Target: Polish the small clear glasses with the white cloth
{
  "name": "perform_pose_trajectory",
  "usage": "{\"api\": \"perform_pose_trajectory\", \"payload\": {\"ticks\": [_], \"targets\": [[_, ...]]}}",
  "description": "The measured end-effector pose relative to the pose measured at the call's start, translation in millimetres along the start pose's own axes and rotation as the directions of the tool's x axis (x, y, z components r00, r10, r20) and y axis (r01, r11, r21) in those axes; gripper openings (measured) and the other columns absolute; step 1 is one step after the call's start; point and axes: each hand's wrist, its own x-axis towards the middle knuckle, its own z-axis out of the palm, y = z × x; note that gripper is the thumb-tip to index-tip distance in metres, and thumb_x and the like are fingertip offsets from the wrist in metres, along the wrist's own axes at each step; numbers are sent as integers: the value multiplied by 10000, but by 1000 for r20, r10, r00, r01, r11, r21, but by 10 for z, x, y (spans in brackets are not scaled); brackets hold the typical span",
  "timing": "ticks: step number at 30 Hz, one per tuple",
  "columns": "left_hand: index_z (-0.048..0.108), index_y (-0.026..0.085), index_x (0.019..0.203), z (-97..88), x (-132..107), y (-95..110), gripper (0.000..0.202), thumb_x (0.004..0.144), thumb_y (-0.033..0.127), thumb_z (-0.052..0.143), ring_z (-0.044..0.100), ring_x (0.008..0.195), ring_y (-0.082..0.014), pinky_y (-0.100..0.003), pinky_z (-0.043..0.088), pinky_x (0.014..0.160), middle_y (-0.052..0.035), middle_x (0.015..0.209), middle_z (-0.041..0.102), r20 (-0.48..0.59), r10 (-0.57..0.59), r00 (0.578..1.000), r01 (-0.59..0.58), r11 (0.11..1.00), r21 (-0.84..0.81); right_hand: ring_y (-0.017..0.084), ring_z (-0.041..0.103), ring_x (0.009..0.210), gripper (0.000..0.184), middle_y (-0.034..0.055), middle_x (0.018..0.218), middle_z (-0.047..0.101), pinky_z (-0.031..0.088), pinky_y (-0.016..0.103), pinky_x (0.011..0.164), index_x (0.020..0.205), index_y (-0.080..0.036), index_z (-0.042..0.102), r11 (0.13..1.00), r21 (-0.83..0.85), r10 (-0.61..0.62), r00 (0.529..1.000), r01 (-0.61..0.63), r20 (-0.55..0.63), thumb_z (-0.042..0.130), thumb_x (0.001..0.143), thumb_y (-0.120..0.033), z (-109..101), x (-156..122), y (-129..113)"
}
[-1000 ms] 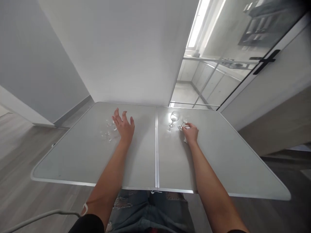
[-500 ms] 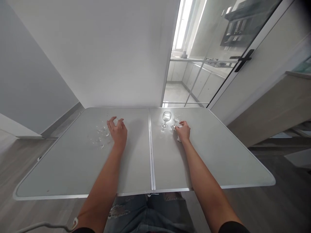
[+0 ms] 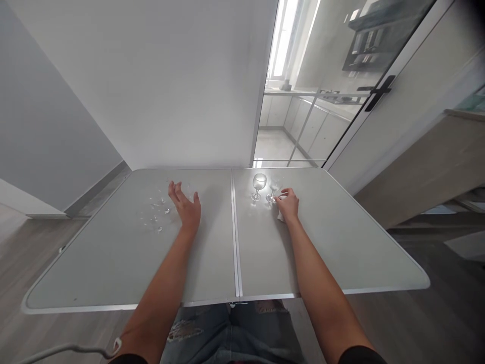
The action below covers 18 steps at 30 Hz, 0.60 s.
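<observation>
My left hand [image 3: 186, 205] is over the left half of the table, its thumb and fingers spread apart and nothing visibly gripped. Faint clear glass shapes show just beyond its fingers. Left of it is a group of clear glassware [image 3: 159, 208], too transparent to make out piece by piece. On the right half, my right hand [image 3: 288, 203] is closed on a crumpled white tissue or cloth [image 3: 281, 216], partly hidden under the palm. Beside its fingertips stands a stemmed glass [image 3: 272, 196]; whether they touch I cannot tell. Another stemmed glass [image 3: 259, 182] stands upright farther left.
The grey folding table [image 3: 212, 263] has a metal seam [image 3: 235, 237] down its middle and a pale raised rim. A white wall [image 3: 182, 101] rises behind it. At the right back is a glass door with a black handle [image 3: 379, 92].
My left hand's fingers have opened wider, the thumb swinging out to the right. My right hand has shifted very slightly right with the white tissue or cloth. The glasses stay put.
</observation>
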Motion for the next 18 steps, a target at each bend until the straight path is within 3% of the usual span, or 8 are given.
{"api": "perform_pose_trajectory", "payload": {"ticks": [2,4,8,10,13,15,16,18], "targets": [[313,166,1491,46,-32,-38,728,872,253,686,284,1507,-304,-475,298,1232,-217,1577,280,-16,-33,999,33,999,-31,258,613,881,337,48,881,672,465,384,897,975,-226,577,1000,23,18,1000,-17,-18,701,677,-322,-63,36,39],[243,177,1517,103,-69,-94,819,854,273,714,356,1474,-301,-468,308,1227,-221,1574,284,-28,-94,995,91,993,-76,276,599,967,323,114,1027,629,449,420,972,967,-192,563,996,54,71,987,-64,-146,688,694,-312,-131,80,64],[230,203,1497,203,-146,-201,835,843,327,735,559,1297,-286,-456,431,1120,-228,1508,396,-4,-287,958,283,947,-149,283,545,1138,178,211,1244,456,403,448,1073,979,-156,513,972,207,204,838,-112,-507,534,833,-257,-311,127,6],[313,204,1445,221,-167,-208,701,877,361,693,640,1145,-257,-429,495,1020,-206,1407,512,40,-327,944,329,930,-160,268,533,1168,136,177,1238,436,405,456,1082,993,-180,499,975,220,143,768,-2,-625,445,917,-279,-436,81,-100],[396,212,1405,205,-165,-136,568,918,375,638,674,976,-200,-372,516,927,-158,1316,591,109,-256,961,273,943,-189,253,528,1168,206,114,1188,447,423,480,1063,1034,-233,494,960,159,-42,674,233,-737,341,1001,-366,-592,-99,-347],[390,225,1441,182,-158,-56,612,911,381,654,671,955,-187,-354,496,937,-117,1229,646,178,-166,970,203,955,-215,249,541,1124,250,88,1123,477,436,483,1041,1048,-248,494,915,192,-115,686,355,-718,327,1016,-431,-600,-268,-540],[388,230,1459,172,-159,-15,643,903,389,668,667,949,-185,-345,484,943,-90,1150,676,228,-117,967,168,961,-221,243,549,1093,252,75,1091,492,442,473,1030,1055,-249,496,883,248,-131,717,398,-685,350,1013,-450,-562,-359,-634],[425,246,1469,160,-175,57,673,879,417,700,657,887,-177,-310,473,902,-41,991,697,340,-19,940,95,974,-208,220,560,1016,237,46,1025,519,460,428,989,1040,-247,512,808,416,-150,828,417,-540,457,979,-470,-405,-542,-804]]}}
